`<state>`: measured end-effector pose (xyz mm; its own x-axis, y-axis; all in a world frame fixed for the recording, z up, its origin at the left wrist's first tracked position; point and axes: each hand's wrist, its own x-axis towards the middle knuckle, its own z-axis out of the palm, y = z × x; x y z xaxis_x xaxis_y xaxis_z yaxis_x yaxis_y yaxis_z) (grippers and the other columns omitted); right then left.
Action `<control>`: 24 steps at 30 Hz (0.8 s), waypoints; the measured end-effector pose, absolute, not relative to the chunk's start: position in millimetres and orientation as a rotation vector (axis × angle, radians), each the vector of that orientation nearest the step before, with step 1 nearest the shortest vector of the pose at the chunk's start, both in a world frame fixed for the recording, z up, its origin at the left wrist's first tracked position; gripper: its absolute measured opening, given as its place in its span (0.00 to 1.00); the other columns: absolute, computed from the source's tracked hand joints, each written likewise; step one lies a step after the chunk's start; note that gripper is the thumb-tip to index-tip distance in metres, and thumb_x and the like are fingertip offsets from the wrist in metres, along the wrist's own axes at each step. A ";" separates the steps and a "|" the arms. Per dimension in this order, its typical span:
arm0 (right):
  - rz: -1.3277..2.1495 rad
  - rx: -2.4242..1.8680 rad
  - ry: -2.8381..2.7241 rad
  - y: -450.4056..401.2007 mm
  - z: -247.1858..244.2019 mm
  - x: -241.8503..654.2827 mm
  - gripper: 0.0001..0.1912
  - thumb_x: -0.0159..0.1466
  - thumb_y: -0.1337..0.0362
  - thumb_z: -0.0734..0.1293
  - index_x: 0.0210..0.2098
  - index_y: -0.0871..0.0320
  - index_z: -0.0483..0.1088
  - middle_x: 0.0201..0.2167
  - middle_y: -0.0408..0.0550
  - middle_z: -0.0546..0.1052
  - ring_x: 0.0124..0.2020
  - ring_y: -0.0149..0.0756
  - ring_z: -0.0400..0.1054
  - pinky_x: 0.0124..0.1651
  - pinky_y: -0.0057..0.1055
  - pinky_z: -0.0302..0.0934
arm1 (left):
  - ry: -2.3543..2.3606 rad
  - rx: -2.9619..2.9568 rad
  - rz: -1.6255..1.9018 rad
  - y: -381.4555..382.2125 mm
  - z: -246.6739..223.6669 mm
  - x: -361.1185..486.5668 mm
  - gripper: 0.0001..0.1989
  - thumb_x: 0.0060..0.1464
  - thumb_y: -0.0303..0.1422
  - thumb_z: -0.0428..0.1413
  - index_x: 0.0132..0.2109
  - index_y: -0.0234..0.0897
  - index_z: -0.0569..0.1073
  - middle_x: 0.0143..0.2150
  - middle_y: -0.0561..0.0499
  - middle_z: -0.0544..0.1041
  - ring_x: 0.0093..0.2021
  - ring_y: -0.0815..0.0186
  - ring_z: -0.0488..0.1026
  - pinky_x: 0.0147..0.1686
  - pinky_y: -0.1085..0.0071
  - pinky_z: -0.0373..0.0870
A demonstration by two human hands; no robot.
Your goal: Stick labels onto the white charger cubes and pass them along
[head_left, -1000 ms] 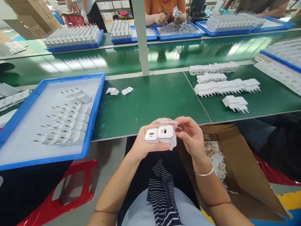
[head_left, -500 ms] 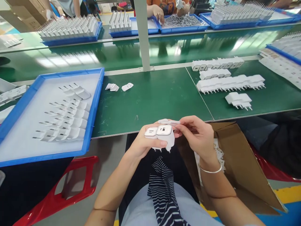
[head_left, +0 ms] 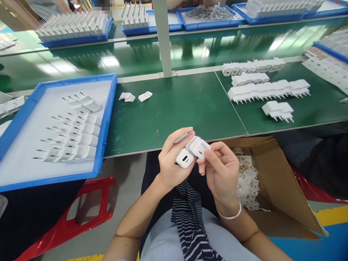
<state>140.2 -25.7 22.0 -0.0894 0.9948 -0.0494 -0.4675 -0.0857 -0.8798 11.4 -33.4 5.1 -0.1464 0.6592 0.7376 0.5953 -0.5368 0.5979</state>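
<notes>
My left hand (head_left: 172, 157) is closed around white plug chargers (head_left: 185, 158), the nearest with its port face turned up towards me. A thin flat piece (head_left: 183, 137) sticks out between the fingers of that hand. Between thumb and fingers, my right hand (head_left: 221, 168) pinches a white face plate (head_left: 200, 149) with a small slot. The plate lies against the end of the second charger; whether it is seated there, I cannot tell. On the green bench, a small stack of face plates (head_left: 127, 96) lies beside a separate plate (head_left: 145, 96).
To the left, a blue-rimmed tray (head_left: 107, 119) holds rows of white plug housings (head_left: 73, 137). Rows of chargers (head_left: 269, 90) stand at right. A cardboard box (head_left: 282, 192) with scraps sits below the bench edge, near a red stool (head_left: 102, 203). A post (head_left: 163, 40) rises behind.
The chargers have turned in my left hand, their pins now out of sight. My right hand has moved down and left, bringing a face plate onto the end of one charger.
</notes>
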 end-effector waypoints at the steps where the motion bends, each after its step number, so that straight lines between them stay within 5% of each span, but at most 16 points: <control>1: 1.502 -0.845 -0.855 -25.9 21.6 138.0 0.11 0.61 0.61 0.76 0.29 0.56 0.72 0.19 0.39 0.78 0.14 0.28 0.68 0.16 0.23 0.64 | 1.497 2.036 1.820 -33.6 4.4 12.0 0.21 0.56 0.27 0.64 0.57 0.37 0.76 0.57 0.41 0.78 0.53 0.57 0.79 0.52 0.60 0.82; 24: 1.596 -0.787 -0.782 -22.8 20.3 130.4 0.13 0.60 0.61 0.76 0.25 0.56 0.70 0.17 0.38 0.75 0.15 0.26 0.66 0.19 0.22 0.64 | 1.543 2.245 1.952 -34.9 -0.2 10.5 0.26 0.55 0.26 0.64 0.62 0.35 0.73 0.58 0.42 0.77 0.55 0.58 0.79 0.54 0.65 0.81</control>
<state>130.4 -22.8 20.3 -0.1404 0.9870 -0.0786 -0.5425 -0.1431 -0.8278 10.5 -34.9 -0.2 -0.0908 0.4888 0.8676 0.7314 -0.5585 0.3912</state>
